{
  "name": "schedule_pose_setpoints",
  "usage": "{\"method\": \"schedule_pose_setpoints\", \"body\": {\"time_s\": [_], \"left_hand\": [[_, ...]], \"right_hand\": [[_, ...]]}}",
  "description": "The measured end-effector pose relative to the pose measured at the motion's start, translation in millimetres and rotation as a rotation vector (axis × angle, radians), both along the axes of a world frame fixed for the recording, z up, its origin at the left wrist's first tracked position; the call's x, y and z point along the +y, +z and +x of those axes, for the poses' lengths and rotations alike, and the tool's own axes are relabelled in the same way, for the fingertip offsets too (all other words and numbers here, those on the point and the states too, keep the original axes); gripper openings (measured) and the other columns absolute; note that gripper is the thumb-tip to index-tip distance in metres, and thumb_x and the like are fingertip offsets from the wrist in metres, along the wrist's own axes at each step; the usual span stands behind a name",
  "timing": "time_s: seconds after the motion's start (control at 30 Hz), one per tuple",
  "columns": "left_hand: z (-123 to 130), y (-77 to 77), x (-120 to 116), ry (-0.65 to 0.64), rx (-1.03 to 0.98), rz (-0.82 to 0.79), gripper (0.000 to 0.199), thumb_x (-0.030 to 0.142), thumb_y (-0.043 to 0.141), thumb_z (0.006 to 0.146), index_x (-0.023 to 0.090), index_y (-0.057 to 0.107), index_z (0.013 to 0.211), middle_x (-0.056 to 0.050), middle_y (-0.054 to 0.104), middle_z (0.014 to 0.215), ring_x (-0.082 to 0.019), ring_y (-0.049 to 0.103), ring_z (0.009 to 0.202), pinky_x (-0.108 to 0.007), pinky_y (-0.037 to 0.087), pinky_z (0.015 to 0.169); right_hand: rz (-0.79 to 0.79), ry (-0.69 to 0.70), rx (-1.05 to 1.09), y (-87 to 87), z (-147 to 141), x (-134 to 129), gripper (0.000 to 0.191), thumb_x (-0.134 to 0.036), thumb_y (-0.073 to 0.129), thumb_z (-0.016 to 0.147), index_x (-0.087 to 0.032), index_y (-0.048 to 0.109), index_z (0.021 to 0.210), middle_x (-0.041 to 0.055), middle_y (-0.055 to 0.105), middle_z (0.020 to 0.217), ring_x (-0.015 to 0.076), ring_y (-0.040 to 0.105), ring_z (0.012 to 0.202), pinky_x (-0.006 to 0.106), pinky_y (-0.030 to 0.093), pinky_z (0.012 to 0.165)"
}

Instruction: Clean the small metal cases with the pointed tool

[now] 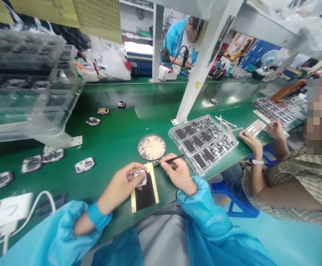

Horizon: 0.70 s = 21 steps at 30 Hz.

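My left hand [122, 183] holds a small silvery part [140, 177] between thumb and fingers, just above a black and yellow sheet [146, 190] lying on the green table [116, 125]. My right hand [177, 173] pinches black tweezers [174, 159], whose tip points left towards the silvery part. A round metal dish [151, 147] full of tiny pale pieces sits right behind both hands. Both my sleeves are blue.
A clear tray [202, 142] of dark parts lies to the right of the dish. Several silvery parts [85, 164] are strewn over the table's left side. Clear stacked trays [25, 85] stand far left. A white post [197, 74] rises centre. A seated person [288, 173] works at right.
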<state>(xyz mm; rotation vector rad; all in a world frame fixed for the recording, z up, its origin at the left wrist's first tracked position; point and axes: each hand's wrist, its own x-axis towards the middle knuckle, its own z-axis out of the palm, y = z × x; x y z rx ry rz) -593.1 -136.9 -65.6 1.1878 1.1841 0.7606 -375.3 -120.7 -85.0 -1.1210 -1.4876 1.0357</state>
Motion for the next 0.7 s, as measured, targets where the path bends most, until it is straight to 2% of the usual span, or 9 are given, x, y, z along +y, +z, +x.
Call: {"method": "schedule_pose_setpoints", "body": {"time_s": [0.1, 0.23, 0.37, 0.7], "left_hand": [[-1.2, -3.7, -1.1, -0.004, -0.008, 0.005, 0.031, 0.044, 0.070, 0.083, 0.020, 0.064, 0.103, -0.003, 0.068, 0.087, -0.019, 0.066, 0.073, -0.032, 0.062, 0.063], [-3.7, -5.9, -2.1, -0.015, 0.006, 0.006, 0.029, 0.042, 0.066, 0.087, 0.021, 0.064, 0.106, -0.003, 0.069, 0.086, -0.020, 0.067, 0.074, -0.032, 0.062, 0.064], [-5.6, -7.6, -2.8, -0.039, 0.084, 0.025, 0.028, 0.040, 0.063, 0.089, 0.022, 0.063, 0.110, -0.005, 0.073, 0.098, -0.022, 0.072, 0.081, -0.031, 0.060, 0.068], [-8.0, -10.6, -2.9, -0.059, 0.168, 0.042, 0.029, 0.042, 0.059, 0.092, 0.023, 0.062, 0.114, -0.007, 0.075, 0.103, -0.026, 0.074, 0.090, -0.034, 0.059, 0.071]], "right_hand": [[0.034, 0.016, 0.005, 1.9, -2.1, -1.5, 0.017, -0.034, 0.065, 0.093, -0.018, 0.070, 0.093, 0.0078, 0.068, 0.101, 0.0157, 0.066, 0.082, 0.024, 0.054, 0.060], [0.007, -0.012, -0.020, 4.1, -6.7, -1.1, 0.016, -0.033, 0.068, 0.091, -0.018, 0.070, 0.098, 0.0072, 0.071, 0.097, 0.0166, 0.068, 0.082, 0.024, 0.057, 0.062], [0.031, -0.042, -0.032, 5.1, -7.8, 0.2, 0.017, -0.034, 0.068, 0.092, -0.018, 0.070, 0.096, 0.0080, 0.072, 0.097, 0.0179, 0.070, 0.083, 0.026, 0.059, 0.063], [0.085, -0.076, 0.059, 6.4, -6.7, -2.4, 0.013, -0.033, 0.065, 0.094, -0.020, 0.066, 0.098, 0.0087, 0.069, 0.099, 0.0188, 0.070, 0.087, 0.030, 0.062, 0.069]]}}
